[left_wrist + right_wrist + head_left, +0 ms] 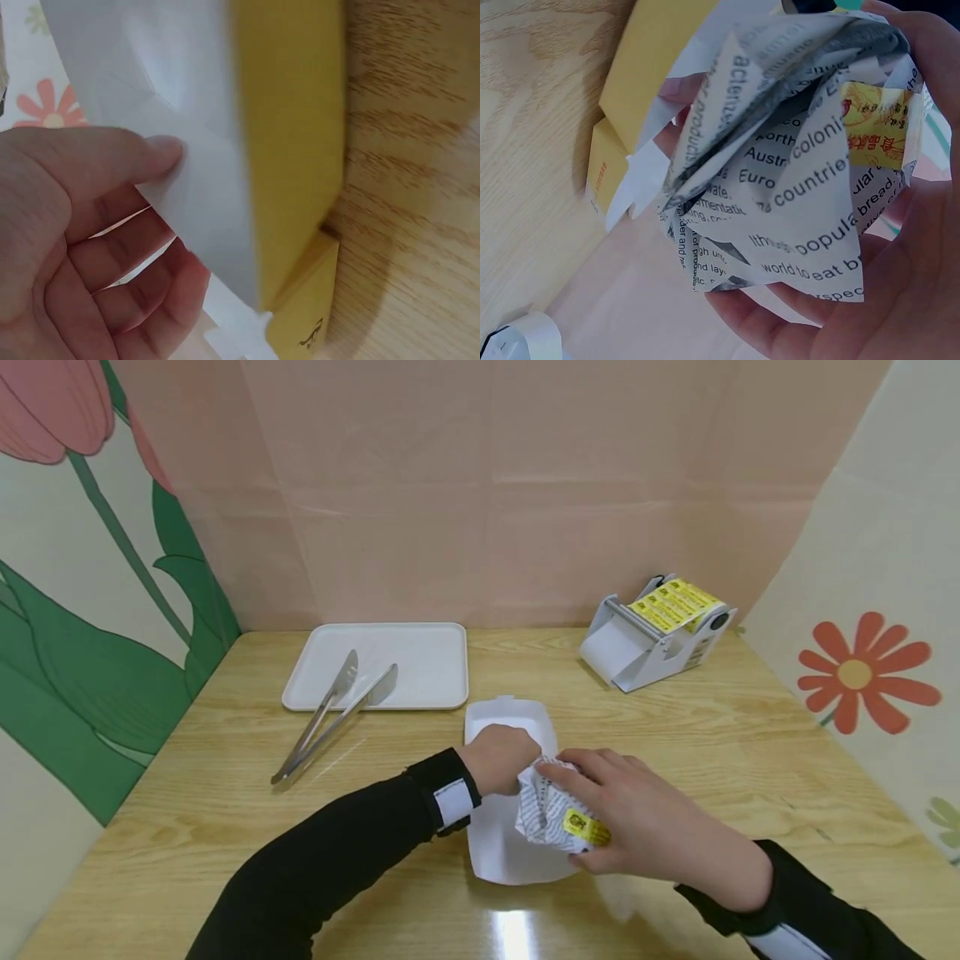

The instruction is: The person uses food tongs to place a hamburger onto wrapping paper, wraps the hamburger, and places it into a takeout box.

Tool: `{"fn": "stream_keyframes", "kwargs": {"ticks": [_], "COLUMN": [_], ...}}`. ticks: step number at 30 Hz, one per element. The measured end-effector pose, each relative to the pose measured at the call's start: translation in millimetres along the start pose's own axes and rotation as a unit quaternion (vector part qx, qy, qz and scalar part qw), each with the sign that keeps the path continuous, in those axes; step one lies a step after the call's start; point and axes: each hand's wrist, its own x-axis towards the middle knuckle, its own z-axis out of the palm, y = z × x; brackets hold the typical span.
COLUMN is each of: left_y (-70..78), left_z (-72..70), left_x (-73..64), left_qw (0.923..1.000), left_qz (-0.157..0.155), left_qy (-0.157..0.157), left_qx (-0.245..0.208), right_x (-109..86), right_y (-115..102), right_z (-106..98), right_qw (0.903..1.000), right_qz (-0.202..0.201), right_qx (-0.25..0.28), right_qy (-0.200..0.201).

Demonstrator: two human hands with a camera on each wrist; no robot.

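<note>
An open paper food box (495,852), white inside, lies lengthwise on the wooden table; its outside shows yellow in the left wrist view (296,127). My left hand (501,760) pinches the box's side wall, thumb on the white inner face and fingers behind it. Over the box, my right hand (637,810) grips a crumpled packet (540,814) wrapped in newsprint-patterned paper with a yellow sticker (585,827). The right wrist view shows folded paper on the packet (795,195), with fingers curled round its side and underneath. What the wrapping contains is hidden.
Metal tongs (318,735) lean with their tips on a white tray (427,668) at the back left. A label dispenser (656,635) with a roll of yellow stickers stands at the back right. A pink-covered wall (487,493) closes off the table's far edge.
</note>
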Motion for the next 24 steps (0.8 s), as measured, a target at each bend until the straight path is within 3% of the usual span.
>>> {"fn": "stream_keyframes", "kwargs": {"ticks": [7,16,20,24], "left_y": [-1.6,-4.2,-9.0,-19.9], "left_z": [1.9,5.2,-1.6,-16.2], "left_x": [2.0,6.7,5.2,-5.5], "left_qw": [0.9999,0.9996,0.9996,0.9990], "left_qz": [0.011,0.019,0.029,0.026], "left_qy": [0.004,-0.003,0.008,0.035], "left_qx": [0.007,-0.022,-0.003,-0.004], "right_x": [-1.4,-0.6,-0.2,2.0], "right_y": [-2,-4,-4,-5], "right_z": [-1,3,2,0], "right_qw": [1.0000,0.9999,0.9999,1.0000], "right_qz": [0.002,0.001,0.004,-0.001], "right_qx": [0.008,0.008,0.008,0.004], "right_qy": [-0.006,-0.007,-0.014,-0.007]}}
